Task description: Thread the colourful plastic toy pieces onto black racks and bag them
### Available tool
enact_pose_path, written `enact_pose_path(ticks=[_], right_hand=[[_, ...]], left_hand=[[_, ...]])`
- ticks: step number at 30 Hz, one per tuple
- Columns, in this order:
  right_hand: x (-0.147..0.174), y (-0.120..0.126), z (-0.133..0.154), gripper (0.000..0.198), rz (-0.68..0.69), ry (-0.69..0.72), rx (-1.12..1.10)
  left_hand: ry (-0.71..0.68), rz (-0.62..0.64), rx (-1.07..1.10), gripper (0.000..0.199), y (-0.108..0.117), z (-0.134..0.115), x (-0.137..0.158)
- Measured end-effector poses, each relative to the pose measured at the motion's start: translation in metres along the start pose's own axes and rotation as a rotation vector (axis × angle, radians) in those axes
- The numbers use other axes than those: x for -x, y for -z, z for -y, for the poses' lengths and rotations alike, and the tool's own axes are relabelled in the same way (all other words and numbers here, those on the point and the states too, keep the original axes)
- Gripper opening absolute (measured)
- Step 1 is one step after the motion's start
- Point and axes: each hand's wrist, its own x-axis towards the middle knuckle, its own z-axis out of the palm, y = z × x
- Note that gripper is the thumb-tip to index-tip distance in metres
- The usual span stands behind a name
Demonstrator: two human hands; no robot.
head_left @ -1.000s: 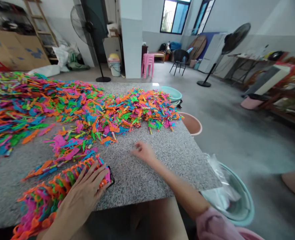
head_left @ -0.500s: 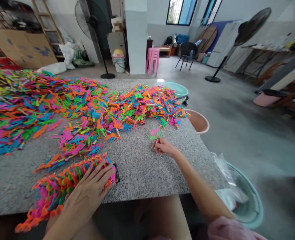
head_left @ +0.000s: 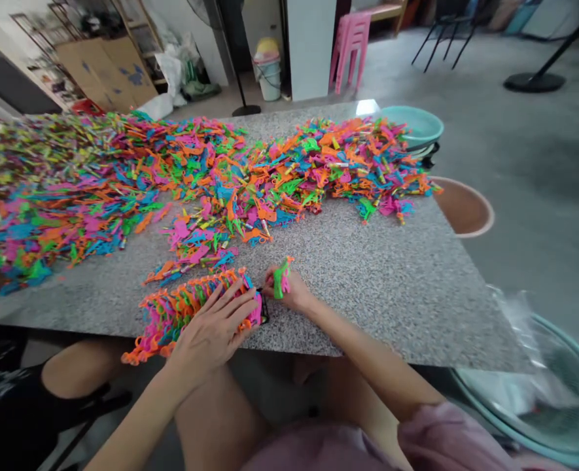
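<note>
My left hand [head_left: 215, 327] lies with fingers outstretched over a packed row of bright plastic toy pieces [head_left: 171, 317] at the table's near edge. Orange, pink, green and blue pieces stand side by side in this row. A dark frame [head_left: 264, 310] shows at its right end. Close beside that end, my right hand [head_left: 289, 288] is closed on a small green and pink plastic toy [head_left: 282, 278], which sticks up above the fingers. Its exact kind is hard to make out. The right fingertips are partly hidden behind it.
A long heap of similar plastic pieces [head_left: 269, 173] spreads over the speckled stone table [head_left: 368, 281]. Basins stand off the right side: turquoise [head_left: 417, 124], peach [head_left: 470, 206] and a green one with plastic bags [head_left: 564, 432]. Another person's knee [head_left: 86, 369] shows at the left.
My right hand has come left, from the bare tabletop to the end of the row, bringing the green and pink toy. My left hand stays on the row. The view has tilted down and turned left.
</note>
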Motion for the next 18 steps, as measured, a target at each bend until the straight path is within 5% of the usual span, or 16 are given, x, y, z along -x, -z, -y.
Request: enact_pose_path(ticks=[11, 14, 18], right_hand=[[-0.027, 0.000, 0.034, 0.013, 0.206, 0.084, 0.331], [-0.010, 0.002, 0.028, 0.013, 0.131, 0.059, 0.307], [0.063, 0.014, 0.003, 0.013, -0.178, -0.158, 0.243]], left_hand=[[0.000, -0.024, -0.039, 0.036, -0.005, 0.002, 0.003], [-0.083, -0.049, -0.064, 0.034, -0.005, -0.003, 0.001], [-0.275, -0.147, -0.042, 0.034, -0.007, -0.042, -0.020]])
